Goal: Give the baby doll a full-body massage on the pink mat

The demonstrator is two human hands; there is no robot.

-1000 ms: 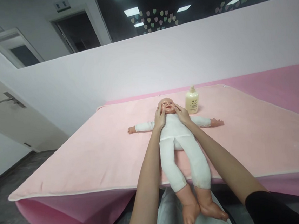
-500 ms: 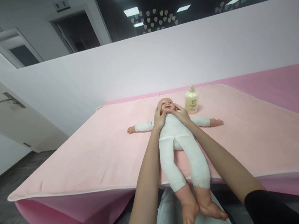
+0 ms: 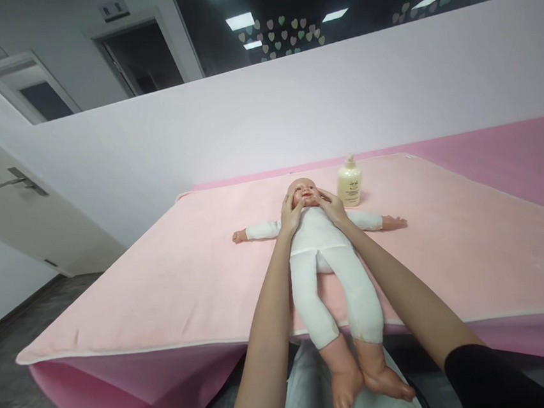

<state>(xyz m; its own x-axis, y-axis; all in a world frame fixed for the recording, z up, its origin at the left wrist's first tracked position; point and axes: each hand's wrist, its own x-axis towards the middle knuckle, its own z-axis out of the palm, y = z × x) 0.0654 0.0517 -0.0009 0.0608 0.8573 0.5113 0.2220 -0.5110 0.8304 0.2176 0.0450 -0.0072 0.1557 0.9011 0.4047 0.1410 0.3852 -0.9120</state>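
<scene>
A baby doll (image 3: 320, 234) with a white cloth body lies on its back, its arms spread and its feet hanging past the table's near edge. My left hand (image 3: 292, 213) rests against one side of the doll's head, thumb near its mouth. Against the other side of the head lies my right hand (image 3: 330, 206), its thumb also close to the mouth. Both hands cup the face between them. Just right of the head stands a pale yellow pump bottle (image 3: 349, 182), upright and apart from my right hand.
Under the doll a light pink blanket (image 3: 163, 272) covers the table, over a darker pink cloth (image 3: 512, 155). Behind the table is a white wall (image 3: 264, 121) with a dark window above. A door (image 3: 22, 209) stands at the left.
Both thumbs have moved slightly upward on the doll's face, from the chin to beside the mouth. The doll and bottle have stayed in place.
</scene>
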